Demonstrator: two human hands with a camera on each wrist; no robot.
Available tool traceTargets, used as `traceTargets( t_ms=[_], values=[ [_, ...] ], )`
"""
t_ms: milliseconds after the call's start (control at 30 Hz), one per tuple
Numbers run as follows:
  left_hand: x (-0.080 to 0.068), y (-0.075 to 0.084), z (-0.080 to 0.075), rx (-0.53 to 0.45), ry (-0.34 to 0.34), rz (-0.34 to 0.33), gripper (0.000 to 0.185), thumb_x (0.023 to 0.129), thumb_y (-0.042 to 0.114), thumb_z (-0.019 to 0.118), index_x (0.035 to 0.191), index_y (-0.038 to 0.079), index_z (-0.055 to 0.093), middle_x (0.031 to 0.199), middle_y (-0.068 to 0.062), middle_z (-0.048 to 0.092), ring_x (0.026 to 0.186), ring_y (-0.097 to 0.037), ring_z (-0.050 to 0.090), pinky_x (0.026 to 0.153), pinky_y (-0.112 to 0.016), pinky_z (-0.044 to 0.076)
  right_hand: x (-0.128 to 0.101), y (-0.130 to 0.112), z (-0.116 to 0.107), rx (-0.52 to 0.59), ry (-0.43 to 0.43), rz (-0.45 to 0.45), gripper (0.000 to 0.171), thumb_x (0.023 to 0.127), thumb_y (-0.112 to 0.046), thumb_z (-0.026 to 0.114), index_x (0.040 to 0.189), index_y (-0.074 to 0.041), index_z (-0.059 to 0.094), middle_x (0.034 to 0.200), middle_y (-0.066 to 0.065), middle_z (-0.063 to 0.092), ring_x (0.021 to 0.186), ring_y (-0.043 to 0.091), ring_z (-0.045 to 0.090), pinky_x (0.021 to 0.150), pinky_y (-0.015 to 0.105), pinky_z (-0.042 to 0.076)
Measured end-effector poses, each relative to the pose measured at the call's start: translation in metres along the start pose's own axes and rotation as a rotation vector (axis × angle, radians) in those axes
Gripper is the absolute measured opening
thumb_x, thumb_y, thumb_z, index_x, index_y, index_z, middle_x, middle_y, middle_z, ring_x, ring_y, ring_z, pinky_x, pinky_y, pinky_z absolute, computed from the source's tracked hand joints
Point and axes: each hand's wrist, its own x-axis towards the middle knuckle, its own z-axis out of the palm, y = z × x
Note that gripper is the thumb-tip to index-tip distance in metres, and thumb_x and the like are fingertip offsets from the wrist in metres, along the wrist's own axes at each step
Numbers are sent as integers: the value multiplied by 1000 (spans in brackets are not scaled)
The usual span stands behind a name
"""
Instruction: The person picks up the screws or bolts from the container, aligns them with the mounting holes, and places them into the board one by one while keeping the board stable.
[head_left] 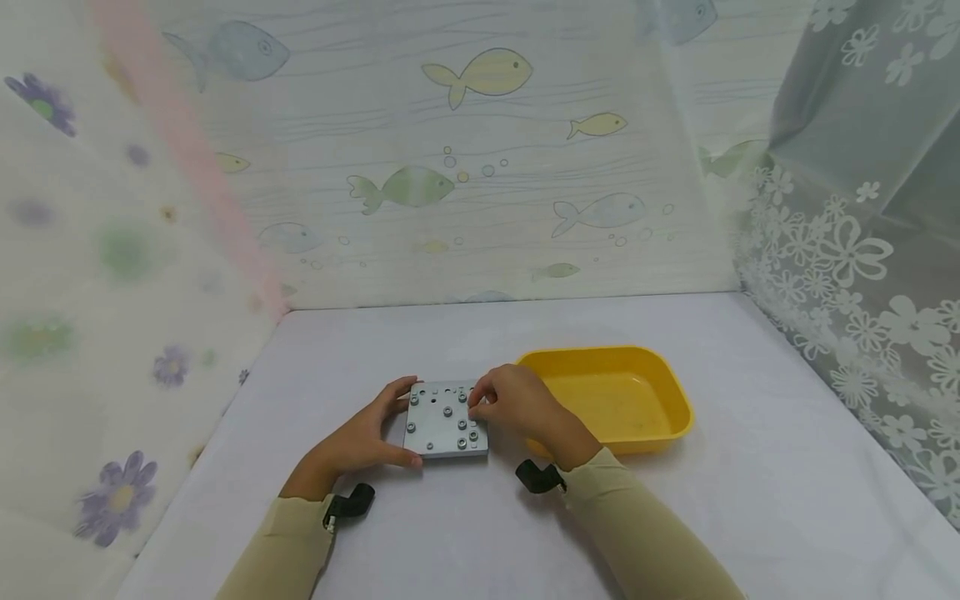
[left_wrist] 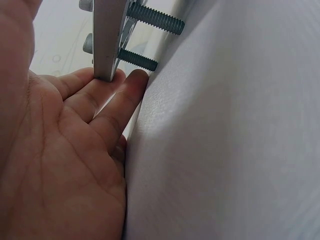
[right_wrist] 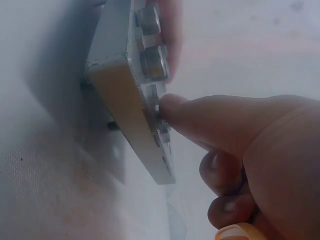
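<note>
Left wall: pale curtain printed with purple and green flowers, its hem meeting the table's left edge.

Table: white cloth surface, open room before, behind and to the left of the hands.

Left hand: lies flat beside the metal plate, fingers straight and close together against the plate's left edge, thumb at its near corner. Left wrist view shows the fingertips under the plate's rim, touching the cloth.

Metal plate: grey, square, near the table's middle, standing raised off the cloth on the threaded shafts of its bolts. Several bolt heads and a few empty holes show on top. No markings legible.

Right hand: over the plate's right side, fingers curled, thumb and forefinger pinching a bolt head on the top face.

Yellow tray: shallow plastic, just right of the plate, behind the right hand. No label visible.

Back wall: fish-print sheet. Right: white lace curtain with flowers, along the table's right edge.
</note>
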Motion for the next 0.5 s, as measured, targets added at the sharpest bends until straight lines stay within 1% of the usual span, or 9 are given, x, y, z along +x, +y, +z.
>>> traceTargets(
  t_ms=[167,500],
  values=[
    [-1,2,0,1,0,-6,129,62,44,99,164,31,21,168,0,33,158,-31,25,125,-68,6,-1,-1,1,-41,-2,-15,6,89,-31,83,91,-25,82,73,-7,61,75,13,55,64,25,44],
    [-1,3,0,3,-4,-6,128,63,44,99,164,32,21,168,0,33,158,-32,24,124,-69,5,-1,-1,0,-49,-11,-17,4,89,-29,83,91,-26,82,74,-6,60,76,12,55,64,25,44]
  ],
)
